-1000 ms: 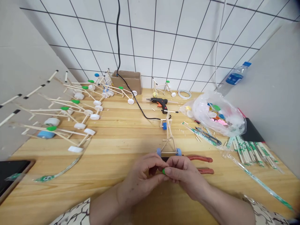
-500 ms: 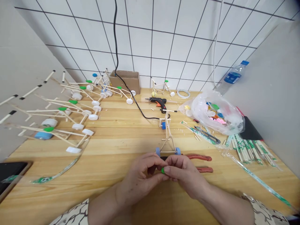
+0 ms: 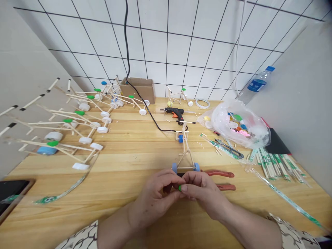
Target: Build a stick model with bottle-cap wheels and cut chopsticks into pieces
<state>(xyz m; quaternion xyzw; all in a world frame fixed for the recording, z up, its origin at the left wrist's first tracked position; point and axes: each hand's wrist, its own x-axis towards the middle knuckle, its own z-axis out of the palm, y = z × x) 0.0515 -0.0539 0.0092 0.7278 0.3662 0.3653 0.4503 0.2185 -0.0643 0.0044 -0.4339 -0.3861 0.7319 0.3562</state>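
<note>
Green bottle cap (image 3: 180, 187) was pinched by the left hand (image 3: 153, 200) and right hand (image 3: 204, 193); a wheeled stick frame (image 3: 185, 152) stood at 12 o'clock.

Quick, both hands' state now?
Left hand: closed, pinching a small green piece.
Right hand: closed, pinching the same small green piece.

Pliers (image 3: 220, 174) lie right of a wheeled stick model (image 3: 185, 152) on the table (image 3: 129, 162).

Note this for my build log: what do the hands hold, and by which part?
The left hand and right hand pinch a small green cap together; which part is gripped is hidden.
</note>
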